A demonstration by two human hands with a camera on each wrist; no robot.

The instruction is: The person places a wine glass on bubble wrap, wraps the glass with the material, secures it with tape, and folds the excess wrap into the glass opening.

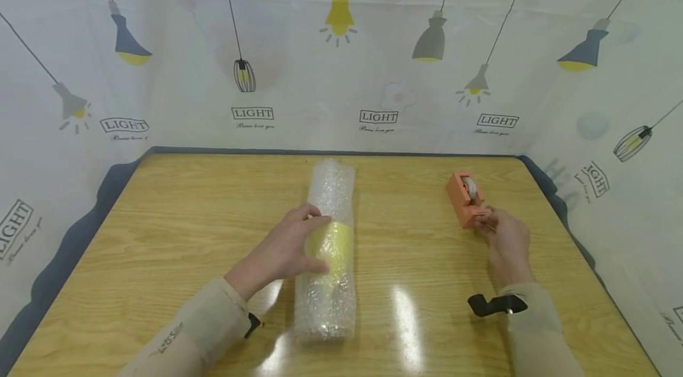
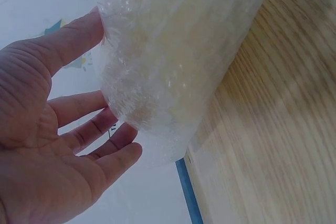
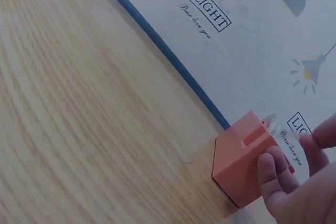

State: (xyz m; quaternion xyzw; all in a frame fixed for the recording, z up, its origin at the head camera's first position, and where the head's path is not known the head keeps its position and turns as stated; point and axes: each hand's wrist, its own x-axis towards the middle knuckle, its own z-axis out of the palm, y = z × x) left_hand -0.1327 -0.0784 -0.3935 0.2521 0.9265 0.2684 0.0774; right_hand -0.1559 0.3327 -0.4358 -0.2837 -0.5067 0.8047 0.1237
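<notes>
A long bundle of bubble wrap [image 1: 332, 306] lies lengthwise on the table, with something yellow showing through its middle. My left hand [image 1: 285, 246] touches its left side, thumb and fingers spread; in the left wrist view the fingertips meet the bubble wrap [image 2: 157, 61]. Off to the right stands a coral tape dispenser [image 1: 460, 199] with a roll of clear tape [image 1: 469, 187] in it. At its near end, my right hand [image 1: 507, 240] pinches the tape's end between thumb and forefinger. Other fingers of this hand press against the dispenser [image 3: 241, 161] in the right wrist view.
The wooden table [image 1: 187, 217] ends at the back against a white cloth [image 1: 309, 69] printed with lamps, which also runs along both sides. A dark border [image 1: 400, 154] follows the table's far edge. Black straps [image 1: 496, 304] go round both wrists.
</notes>
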